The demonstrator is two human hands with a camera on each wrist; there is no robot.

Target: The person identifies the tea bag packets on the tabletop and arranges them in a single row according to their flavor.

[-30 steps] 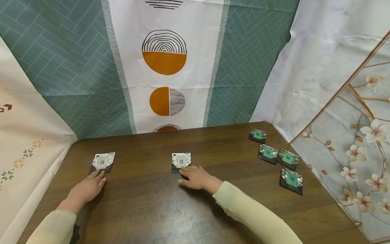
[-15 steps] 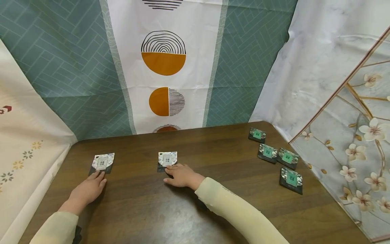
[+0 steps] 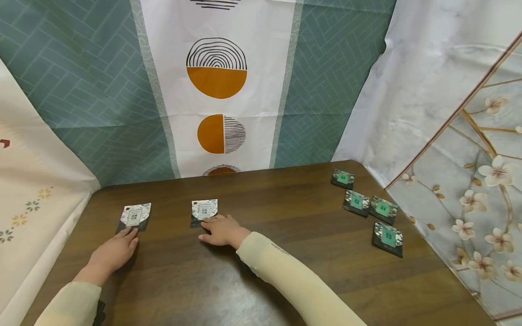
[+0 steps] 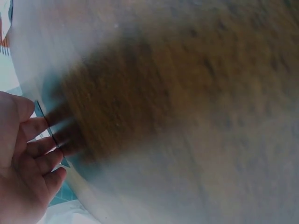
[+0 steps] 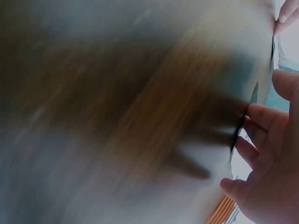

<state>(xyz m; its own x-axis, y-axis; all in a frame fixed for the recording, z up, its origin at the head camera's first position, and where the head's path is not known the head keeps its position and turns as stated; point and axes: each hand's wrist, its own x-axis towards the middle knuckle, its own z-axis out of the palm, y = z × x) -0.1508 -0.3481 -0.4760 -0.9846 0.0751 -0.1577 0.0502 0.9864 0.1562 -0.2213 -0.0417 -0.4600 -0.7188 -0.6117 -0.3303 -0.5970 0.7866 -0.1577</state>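
Two flat square packets with white floral tops, dark lower ends and printed labels lie on the brown table [image 3: 175,271]. My left hand [image 3: 113,252] rests its fingertips on the near dark edge of the left packet [image 3: 135,214]. To its right, the fingertips of my right hand [image 3: 222,232] press the lower edge of the other packet [image 3: 205,208]. In the left wrist view, the fingers of the left hand [image 4: 28,163] reach down to the glossy tabletop with little bend. Spread fingers of the right hand [image 5: 271,144] meet a thin dark packet edge in the right wrist view.
Several similar packets with green labels lie at the right side of the table, one [image 3: 342,179] farthest back and another [image 3: 388,239] nearest. A patterned cloth [image 3: 222,136] hangs behind the table's back edge, and a floral cloth [image 3: 469,217] borders the right.
My right hand has slid its packet leftward across the table, closer to the left packet. The left hand stays on its packet, and the green-labelled packets keep their places.
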